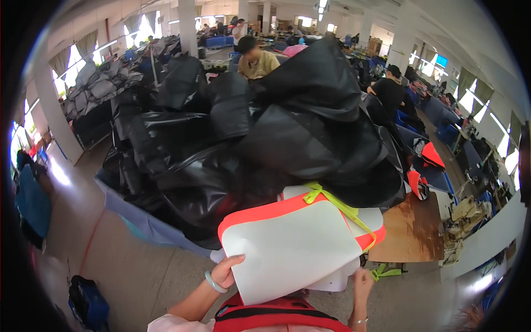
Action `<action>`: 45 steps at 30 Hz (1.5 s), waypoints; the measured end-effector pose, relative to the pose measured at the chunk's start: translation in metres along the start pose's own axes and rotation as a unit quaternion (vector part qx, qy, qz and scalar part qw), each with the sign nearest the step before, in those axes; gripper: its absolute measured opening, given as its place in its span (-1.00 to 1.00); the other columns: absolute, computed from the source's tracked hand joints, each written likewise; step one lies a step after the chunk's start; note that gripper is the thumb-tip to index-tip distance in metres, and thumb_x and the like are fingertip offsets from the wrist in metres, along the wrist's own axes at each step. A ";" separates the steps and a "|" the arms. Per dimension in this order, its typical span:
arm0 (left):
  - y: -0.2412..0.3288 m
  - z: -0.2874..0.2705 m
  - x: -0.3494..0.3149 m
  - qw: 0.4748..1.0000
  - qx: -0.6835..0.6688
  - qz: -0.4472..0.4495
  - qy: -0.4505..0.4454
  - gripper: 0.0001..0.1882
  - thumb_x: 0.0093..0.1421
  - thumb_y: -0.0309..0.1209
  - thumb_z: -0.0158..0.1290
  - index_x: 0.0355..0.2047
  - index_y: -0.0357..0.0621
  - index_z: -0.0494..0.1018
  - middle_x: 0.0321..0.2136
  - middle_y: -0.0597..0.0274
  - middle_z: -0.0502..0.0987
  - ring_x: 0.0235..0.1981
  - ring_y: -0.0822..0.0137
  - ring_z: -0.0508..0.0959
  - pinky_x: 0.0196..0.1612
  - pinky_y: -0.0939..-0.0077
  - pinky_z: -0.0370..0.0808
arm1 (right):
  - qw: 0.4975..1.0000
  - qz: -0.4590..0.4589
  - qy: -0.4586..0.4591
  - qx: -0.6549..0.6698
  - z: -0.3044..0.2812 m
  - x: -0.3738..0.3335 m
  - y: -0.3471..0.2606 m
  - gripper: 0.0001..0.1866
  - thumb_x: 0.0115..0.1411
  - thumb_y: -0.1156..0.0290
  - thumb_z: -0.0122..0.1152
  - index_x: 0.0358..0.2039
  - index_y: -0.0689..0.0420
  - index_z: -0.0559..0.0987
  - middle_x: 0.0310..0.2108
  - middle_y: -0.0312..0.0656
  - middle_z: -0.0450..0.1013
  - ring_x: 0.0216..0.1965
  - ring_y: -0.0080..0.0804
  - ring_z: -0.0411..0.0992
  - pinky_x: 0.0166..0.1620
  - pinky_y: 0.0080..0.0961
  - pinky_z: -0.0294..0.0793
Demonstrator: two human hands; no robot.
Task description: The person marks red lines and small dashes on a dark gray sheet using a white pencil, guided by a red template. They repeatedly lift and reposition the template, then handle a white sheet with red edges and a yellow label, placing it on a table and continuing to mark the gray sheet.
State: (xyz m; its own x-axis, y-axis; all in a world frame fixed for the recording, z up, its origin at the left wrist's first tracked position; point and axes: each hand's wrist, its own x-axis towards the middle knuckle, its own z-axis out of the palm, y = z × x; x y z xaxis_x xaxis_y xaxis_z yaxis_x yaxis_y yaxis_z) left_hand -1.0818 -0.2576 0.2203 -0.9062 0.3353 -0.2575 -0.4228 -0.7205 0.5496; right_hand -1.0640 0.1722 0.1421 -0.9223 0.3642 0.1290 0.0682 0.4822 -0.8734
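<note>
A bundle of white sheet panels with orange-red edges (pixel 293 249) lies in front of me, partly against a big heap of black sheet material (pixel 310 138). A yellow-green strip (pixel 345 209) is tied around its far right part. My left hand (pixel 225 271) grips the bundle's near left edge, thumb on top and fingers hidden beneath. Beyond the right edge of the bundle, my right hand (pixel 363 281) is closed in a fist; what it holds, if anything, cannot be made out. Close to that fist hangs another yellow-green strip (pixel 384 271).
The black heap fills a blue-grey fabric-sided bin (pixel 149 218). To the right is a brown wooden tabletop (pixel 409 229) with a sewing machine (pixel 467 216) beside it. A blue bin (pixel 88 304) stands on the floor at lower left. Co-workers (pixel 257 62) sit beyond the heap.
</note>
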 end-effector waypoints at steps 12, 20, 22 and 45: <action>-0.023 -0.039 -0.079 0.993 0.095 0.060 0.036 -0.50 0.20 -0.48 0.05 0.15 -0.31 0.25 0.04 0.08 0.44 0.04 0.25 0.48 0.09 0.33 0.41 | 0.694 0.289 -0.191 0.631 0.077 -0.013 -0.052 -0.42 0.25 0.15 0.11 0.19 0.17 0.27 0.14 -0.04 0.34 0.15 -0.08 0.33 0.21 -0.01 0.28; -0.123 -0.004 -0.199 0.942 0.037 0.206 0.262 -0.40 0.06 -0.53 0.15 0.14 -0.32 0.26 -0.02 0.00 0.47 0.00 0.12 0.51 0.07 0.17 0.46 | 0.722 0.347 -0.283 0.527 0.073 -0.019 -0.081 -0.42 0.22 0.30 0.14 0.21 0.19 0.26 0.19 -0.08 0.28 0.20 -0.12 0.25 0.26 -0.06 0.20; -0.155 0.012 -0.230 0.922 0.004 0.246 0.298 -0.47 0.09 -0.52 0.14 0.09 -0.36 0.30 -0.05 0.06 0.49 -0.06 0.22 0.53 0.03 0.30 0.47 | 0.695 0.385 -0.342 0.502 0.086 -0.027 -0.062 -0.41 0.22 0.27 0.15 0.21 0.17 0.26 0.20 -0.10 0.27 0.20 -0.13 0.25 0.26 -0.06 0.20; -0.432 0.102 -0.501 0.475 -0.095 0.568 0.665 -0.37 0.07 -0.41 0.11 0.16 -0.23 0.22 0.00 0.15 0.42 0.01 0.33 0.42 0.08 0.37 0.36 | 0.458 0.314 -0.831 -0.026 0.239 -0.454 -0.068 -0.42 0.23 0.07 0.09 0.17 0.12 0.35 0.16 -0.14 0.34 0.16 -0.12 0.30 0.20 -0.06 0.30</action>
State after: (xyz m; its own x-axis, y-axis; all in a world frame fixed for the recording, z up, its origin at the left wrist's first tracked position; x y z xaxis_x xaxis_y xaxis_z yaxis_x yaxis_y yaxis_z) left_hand -0.4451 -0.0523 0.1933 0.3063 -0.9252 -0.2239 0.4614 -0.0615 0.8851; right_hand -0.7409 -0.2161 0.0305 0.2729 -0.6443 -0.7144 0.4880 0.7327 -0.4744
